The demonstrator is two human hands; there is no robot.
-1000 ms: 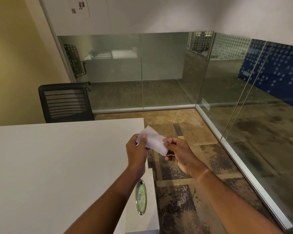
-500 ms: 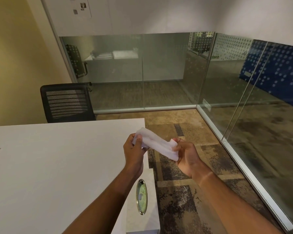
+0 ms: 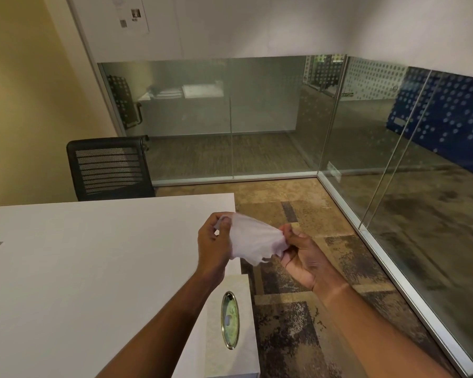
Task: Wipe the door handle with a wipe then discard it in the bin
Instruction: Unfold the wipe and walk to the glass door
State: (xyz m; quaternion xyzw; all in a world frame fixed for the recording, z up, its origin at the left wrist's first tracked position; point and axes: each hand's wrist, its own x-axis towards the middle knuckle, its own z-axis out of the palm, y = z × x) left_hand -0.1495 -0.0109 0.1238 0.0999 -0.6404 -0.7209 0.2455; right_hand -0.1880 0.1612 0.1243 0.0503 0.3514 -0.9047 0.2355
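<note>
A thin white wipe (image 3: pixel 253 241) is stretched between both hands in front of me, over the right edge of the white table (image 3: pixel 79 268). My left hand (image 3: pixel 212 248) pinches its left edge with the fingers curled. My right hand (image 3: pixel 302 259) grips its right edge, palm turned up. The wipe hangs crumpled, with a ragged lower edge. No door handle and no bin are in view.
A white tissue box (image 3: pixel 231 327) with an oval gold-rimmed opening sits at the table's near right corner. A black mesh chair (image 3: pixel 109 169) stands behind the table. Glass partition walls (image 3: pixel 393 165) enclose the patterned carpet floor (image 3: pixel 298 296) ahead and to the right.
The wipe has been opened from a folded strip into a wider, looser sheet. My hands have spread slightly apart, and my right hand has rotated palm up.
</note>
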